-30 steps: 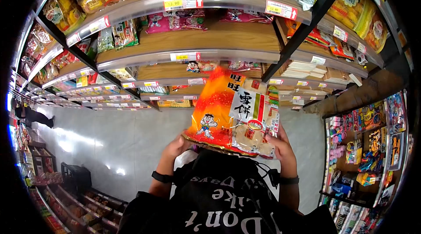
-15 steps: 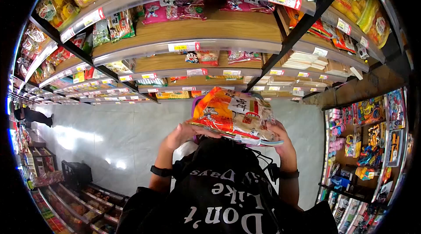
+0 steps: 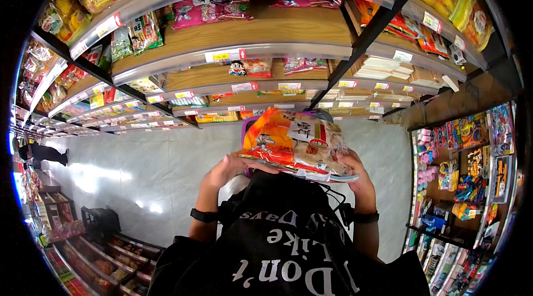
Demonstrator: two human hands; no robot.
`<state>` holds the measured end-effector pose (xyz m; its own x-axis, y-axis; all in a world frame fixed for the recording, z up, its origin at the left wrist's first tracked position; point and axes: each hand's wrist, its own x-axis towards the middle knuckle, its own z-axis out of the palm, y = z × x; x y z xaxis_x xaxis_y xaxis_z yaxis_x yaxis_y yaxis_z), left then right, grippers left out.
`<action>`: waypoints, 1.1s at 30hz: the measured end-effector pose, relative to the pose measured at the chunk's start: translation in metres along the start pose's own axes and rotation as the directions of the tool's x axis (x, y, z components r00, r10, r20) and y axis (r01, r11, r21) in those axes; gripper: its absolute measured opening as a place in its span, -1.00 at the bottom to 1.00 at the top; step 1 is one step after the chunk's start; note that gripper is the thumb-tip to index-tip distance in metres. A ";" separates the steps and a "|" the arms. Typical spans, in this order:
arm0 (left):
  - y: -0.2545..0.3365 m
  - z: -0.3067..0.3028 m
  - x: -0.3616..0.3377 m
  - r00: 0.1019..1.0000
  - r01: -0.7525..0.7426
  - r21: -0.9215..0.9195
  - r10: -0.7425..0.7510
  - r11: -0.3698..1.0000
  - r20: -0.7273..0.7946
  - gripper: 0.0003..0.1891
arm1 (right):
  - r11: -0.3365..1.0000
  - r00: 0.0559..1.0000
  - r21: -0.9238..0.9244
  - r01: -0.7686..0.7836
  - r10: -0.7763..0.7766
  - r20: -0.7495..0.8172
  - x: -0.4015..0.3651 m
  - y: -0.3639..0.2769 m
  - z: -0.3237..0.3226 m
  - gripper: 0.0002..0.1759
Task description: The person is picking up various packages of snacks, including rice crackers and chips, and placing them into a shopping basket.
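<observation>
An orange-and-clear snack bag [image 3: 297, 143] with a cartoon figure and dark lettering is held in front of my chest. My left hand [image 3: 226, 171] supports its left end, fingers tucked along the lower edge and thumb raised. At the other end my right hand [image 3: 358, 171] grips the corner, thumb on the top face. Something with a purple edge [image 3: 245, 128] shows behind the bag, mostly hidden by it.
Ahead stands a long shelf unit [image 3: 266, 53] with snack bags and price tags. A rack of small hanging goods [image 3: 455, 171] is on the right. At left are a black basket [image 3: 100, 221], low bins [image 3: 105, 260] and a person in dark clothes [image 3: 47, 152].
The shelves have shifted slightly up and left in view. Both hands keep hold of the snack bag, which has barely moved.
</observation>
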<state>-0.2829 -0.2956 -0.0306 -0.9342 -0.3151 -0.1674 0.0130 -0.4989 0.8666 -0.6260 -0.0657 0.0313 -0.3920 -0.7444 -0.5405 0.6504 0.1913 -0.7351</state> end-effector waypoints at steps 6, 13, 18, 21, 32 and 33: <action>0.013 0.024 0.006 0.995 -0.022 -0.027 0.019 0.999 -0.097 0.00 | 0.998 0.991 -0.007 0.070 -0.068 0.111 -0.008 -0.005 -0.002 -0.18; 0.006 0.018 0.004 0.985 0.066 -0.035 -0.071 0.997 -0.159 -0.18 | 0.966 0.946 -0.056 0.253 -0.234 0.226 -0.017 -0.013 0.000 0.03; 0.014 0.026 0.006 0.990 0.074 -0.009 -0.075 0.997 -0.117 -0.12 | 0.954 0.940 -0.087 0.286 -0.262 0.220 -0.025 -0.017 0.004 0.08; 0.020 0.033 0.005 0.971 0.127 0.037 -0.117 0.991 -0.209 -0.03 | 0.950 0.932 -0.060 0.307 -0.287 0.222 -0.028 -0.016 0.006 0.11; 0.013 0.017 0.006 0.985 0.137 -0.087 -0.145 0.987 -0.093 -0.15 | 0.938 0.919 -0.061 0.340 -0.317 0.235 -0.030 -0.014 0.005 0.14; 0.018 0.021 0.006 0.985 0.136 -0.087 -0.144 0.987 -0.093 -0.15 | 0.936 0.916 -0.066 0.346 -0.322 0.238 -0.030 -0.013 0.004 0.13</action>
<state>-0.2961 -0.2894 -0.0059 -0.8891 -0.3135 -0.3336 -0.0836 -0.6052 0.7917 -0.6199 -0.0489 0.0586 -0.4136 -0.8960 -0.1615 0.4305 -0.0362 -0.9019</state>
